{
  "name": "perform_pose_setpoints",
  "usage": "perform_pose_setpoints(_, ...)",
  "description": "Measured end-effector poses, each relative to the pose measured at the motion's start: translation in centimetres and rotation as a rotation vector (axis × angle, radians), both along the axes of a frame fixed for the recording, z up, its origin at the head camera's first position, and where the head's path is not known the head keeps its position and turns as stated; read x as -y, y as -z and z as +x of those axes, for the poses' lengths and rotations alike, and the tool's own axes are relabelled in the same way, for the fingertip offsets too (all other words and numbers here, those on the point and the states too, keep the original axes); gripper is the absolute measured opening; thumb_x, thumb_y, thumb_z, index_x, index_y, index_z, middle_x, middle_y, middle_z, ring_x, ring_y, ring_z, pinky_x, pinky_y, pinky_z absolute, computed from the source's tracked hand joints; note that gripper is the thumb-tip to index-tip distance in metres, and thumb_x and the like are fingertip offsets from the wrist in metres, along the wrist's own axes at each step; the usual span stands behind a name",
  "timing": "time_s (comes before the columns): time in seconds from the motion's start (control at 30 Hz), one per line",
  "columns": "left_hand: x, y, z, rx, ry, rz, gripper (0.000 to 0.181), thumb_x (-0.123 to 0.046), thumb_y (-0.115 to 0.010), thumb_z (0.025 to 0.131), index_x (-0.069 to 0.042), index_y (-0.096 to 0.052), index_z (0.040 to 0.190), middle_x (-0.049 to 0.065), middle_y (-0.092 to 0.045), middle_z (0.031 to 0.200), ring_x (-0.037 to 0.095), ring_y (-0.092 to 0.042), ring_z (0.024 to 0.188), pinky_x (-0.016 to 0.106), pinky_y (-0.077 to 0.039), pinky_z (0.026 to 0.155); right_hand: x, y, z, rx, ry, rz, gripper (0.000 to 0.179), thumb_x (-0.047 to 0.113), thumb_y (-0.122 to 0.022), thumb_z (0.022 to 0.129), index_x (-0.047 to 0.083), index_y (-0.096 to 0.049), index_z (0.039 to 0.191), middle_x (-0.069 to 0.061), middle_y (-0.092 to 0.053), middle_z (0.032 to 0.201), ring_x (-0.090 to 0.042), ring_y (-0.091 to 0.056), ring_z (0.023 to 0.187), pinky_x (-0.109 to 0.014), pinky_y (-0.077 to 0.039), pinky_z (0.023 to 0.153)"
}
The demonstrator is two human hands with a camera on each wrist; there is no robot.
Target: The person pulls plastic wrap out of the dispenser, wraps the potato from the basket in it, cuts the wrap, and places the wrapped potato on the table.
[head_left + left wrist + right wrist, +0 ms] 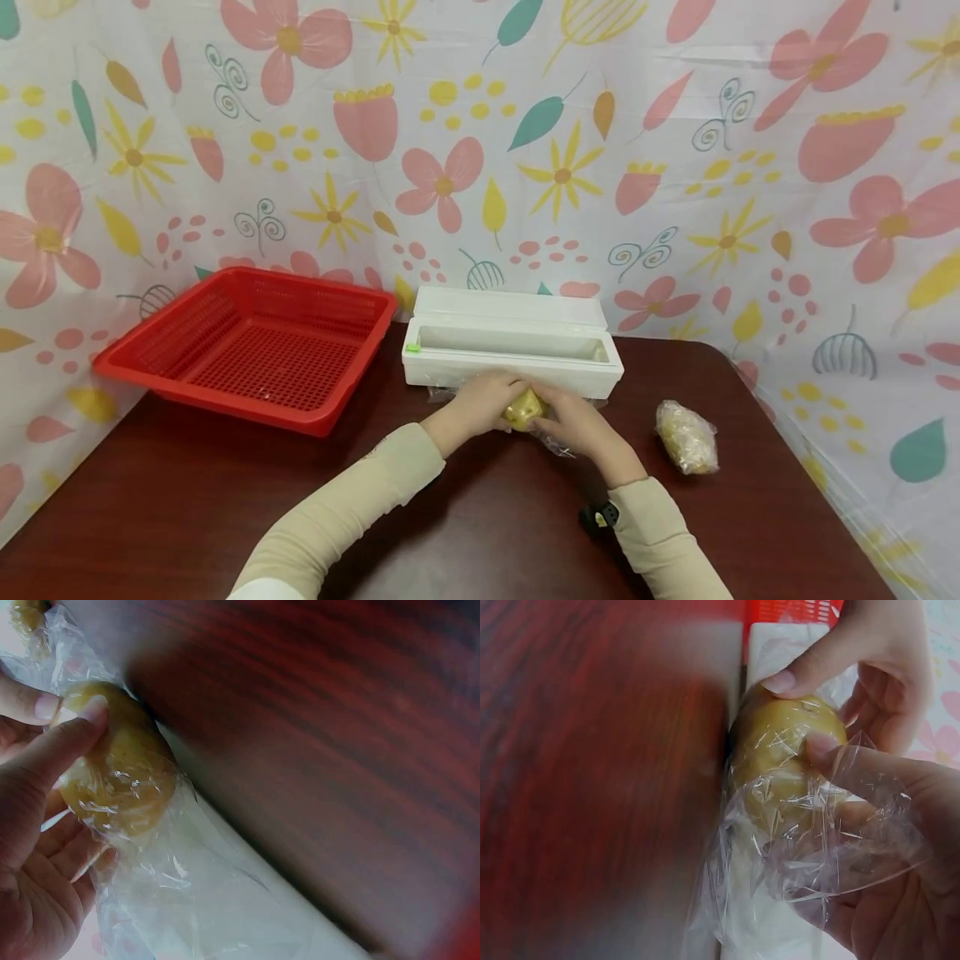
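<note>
In the head view my left hand (480, 402) and right hand (576, 421) hold a yellow-brown potato (524, 408) between them, just in front of a white lidded box (510, 372). Both thumbs press on the potato's near side, with fingers curled behind it, as the right wrist view shows. Clear cling film (817, 862) covers part of the potato (784, 750) and hangs in loose folds over the right fingers. More film (180, 885) spreads beside the potato in the left wrist view. The fingertips at the back are partly hidden.
A red perforated plastic basket (330, 414) stands at the left of the dark wooden table (480, 542). At the right lies another film-wrapped yellowish piece (686, 437). The box's lid is raised, and a small green clip (413, 347) sits on its left rim. A floral curtain hangs behind.
</note>
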State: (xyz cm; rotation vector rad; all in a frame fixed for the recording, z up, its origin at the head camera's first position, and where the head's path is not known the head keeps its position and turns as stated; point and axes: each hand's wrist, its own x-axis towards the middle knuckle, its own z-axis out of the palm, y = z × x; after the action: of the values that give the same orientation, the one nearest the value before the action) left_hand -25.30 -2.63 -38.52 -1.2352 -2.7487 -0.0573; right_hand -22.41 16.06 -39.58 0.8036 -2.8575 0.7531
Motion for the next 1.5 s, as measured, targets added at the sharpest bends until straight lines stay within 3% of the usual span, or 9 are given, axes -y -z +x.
perform_pose_setpoints(0.13,0.5,-0.1,0.2,0.020,-0.010,0.011,0.071,-0.036,-0.084,0.068,-0.017,-0.055,0.130,-0.001,-0.059,0.127,0.018,-0.056,0.115,0.032,-0.045,0.099,0.2,0.0,0.2,0.074,-0.021,-0.029,0.050,0.018,-0.069,0.087,0.005,-0.053,0.133,-0.010,-0.064,0.117,-0.021,-0.059,0.099,-0.042,-0.047,0.086)
perform_pose_setpoints(0.3,1.4,-0.6,1.1,0.124,-0.048,0.011,0.066,-0.042,-0.081,0.071,-0.014,-0.058,0.127,0.001,-0.062,0.122,0.018,-0.059,0.109,0.031,-0.048,0.092,-0.1,-0.4,0.6,0.151,-0.057,-0.020,0.050,0.024,-0.066,0.089,0.001,-0.054,0.132,-0.014,-0.060,0.126,-0.027,-0.058,0.112,-0.045,-0.047,0.093)
perform_pose_setpoints(0.5,2.0,-0.9,2.1,0.193,-0.105,0.038,0.060,-0.045,-0.080,0.072,-0.012,-0.063,0.119,0.003,-0.066,0.110,0.017,-0.062,0.099,0.030,-0.050,0.084,-1.2,-1.2,1.1,0.133,-0.059,-0.037,0.044,0.027,-0.064,0.090,-0.003,-0.061,0.123,-0.017,-0.064,0.120,-0.030,-0.061,0.108,-0.045,-0.050,0.088)
perform_pose_setpoints(0.63,2.1,-0.9,2.5,0.223,-0.121,0.058,0.057,-0.043,-0.081,0.071,-0.011,-0.064,0.115,0.004,-0.066,0.103,0.017,-0.061,0.093,0.031,-0.050,0.080,-2.1,-2.1,1.3,0.089,0.009,-0.118,0.044,0.030,-0.065,0.089,-0.003,-0.064,0.118,-0.018,-0.066,0.116,-0.029,-0.064,0.101,-0.047,-0.051,0.085)
perform_pose_setpoints(0.77,2.3,-0.8,2.8,0.230,-0.142,0.053,0.056,-0.044,-0.081,0.070,-0.012,-0.064,0.114,0.003,-0.065,0.099,0.015,-0.060,0.090,0.030,-0.050,0.076,-3.0,-3.0,1.7,0.052,0.057,-0.164,0.034,0.026,-0.069,0.087,0.000,-0.068,0.109,-0.012,-0.070,0.100,-0.022,-0.064,0.089,-0.042,-0.052,0.078)
perform_pose_setpoints(1.0,2.4,-1.5,3.7,0.282,-0.152,0.053,0.055,-0.041,-0.083,0.069,-0.011,-0.065,0.112,0.001,-0.066,0.100,0.014,-0.059,0.090,0.028,-0.049,0.076,-4.4,-4.0,2.7,0.303,-0.036,-0.145,0.026,0.023,-0.072,0.084,0.005,-0.069,0.102,-0.004,-0.068,0.092,-0.010,-0.058,0.076,-0.025,-0.049,0.063)
perform_pose_setpoints(1.17,2.7,-1.9,4.3,0.307,-0.141,0.060,0.053,-0.040,-0.084,0.067,-0.011,-0.067,0.108,0.000,-0.066,0.097,0.013,-0.058,0.088,0.028,-0.048,0.074,-4.4,-3.9,2.5,0.278,-0.077,-0.103,0.010,0.015,-0.064,0.089,0.008,-0.071,0.086,0.000,-0.067,0.078,-0.005,-0.052,0.065,-0.024,-0.046,0.060)
perform_pose_setpoints(1.3,2.8,-1.9,4.6,0.316,-0.137,0.073,0.055,-0.039,-0.084,0.067,-0.010,-0.066,0.110,0.002,-0.067,0.100,0.014,-0.059,0.091,0.029,-0.048,0.077,-5.0,-3.3,2.2,0.290,0.027,-0.044,0.018,0.007,-0.058,0.090,0.006,-0.071,0.078,-0.002,-0.063,0.064,-0.008,-0.054,0.056,-0.025,-0.045,0.055)
perform_pose_setpoints(1.5,3.1,-1.4,5.0,0.333,-0.144,0.101,0.059,-0.039,-0.084,0.067,-0.009,-0.066,0.115,0.003,-0.068,0.104,0.016,-0.060,0.094,0.029,-0.049,0.078,-5.9,-1.9,2.0,0.472,0.182,-0.037,0.018,0.011,-0.058,0.091,0.002,-0.072,0.084,-0.006,-0.067,0.064,-0.016,-0.058,0.053,-0.029,-0.046,0.046)
